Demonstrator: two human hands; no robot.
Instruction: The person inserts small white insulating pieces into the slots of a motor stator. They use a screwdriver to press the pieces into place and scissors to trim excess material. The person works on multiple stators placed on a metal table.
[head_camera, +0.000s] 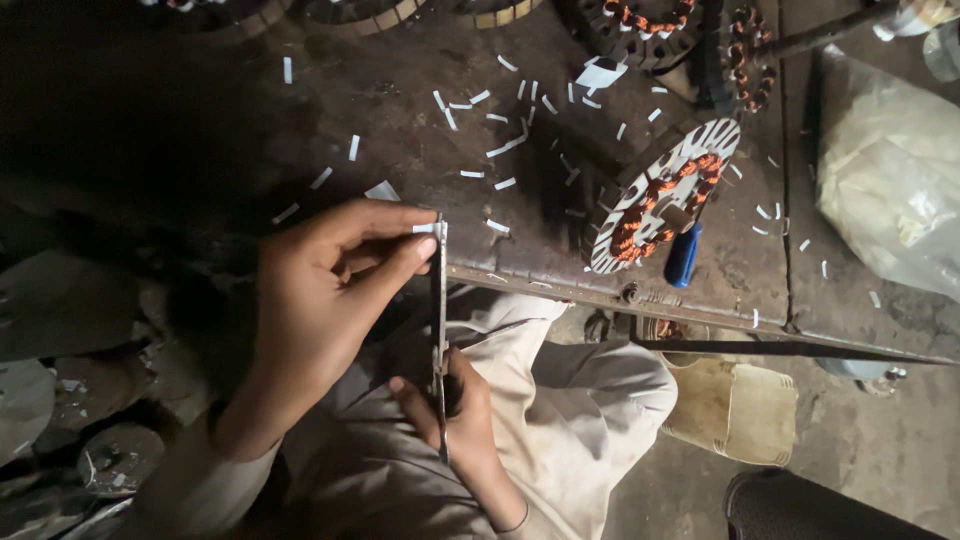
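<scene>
left hand pinching, right hand seemingly gripping

Top edge: cuts off the dark round copper-wound stators.
Right hand: covers the thin metal scissors' handles.
Left side: too dark to tell.

A dark, stained metal workbench fills the upper part of the view, its worn front edge running slantwise down to the right. Small white paper strips lie scattered over it. A wound stator with copper coils leans on the bench, a blue-handled tool just beside it. More stators sit along the far edge. A clear plastic bag lies at the right. Below the bench, a cream plastic container stands on the grey floor. The light is dim, the left side deep in shadow.
</scene>
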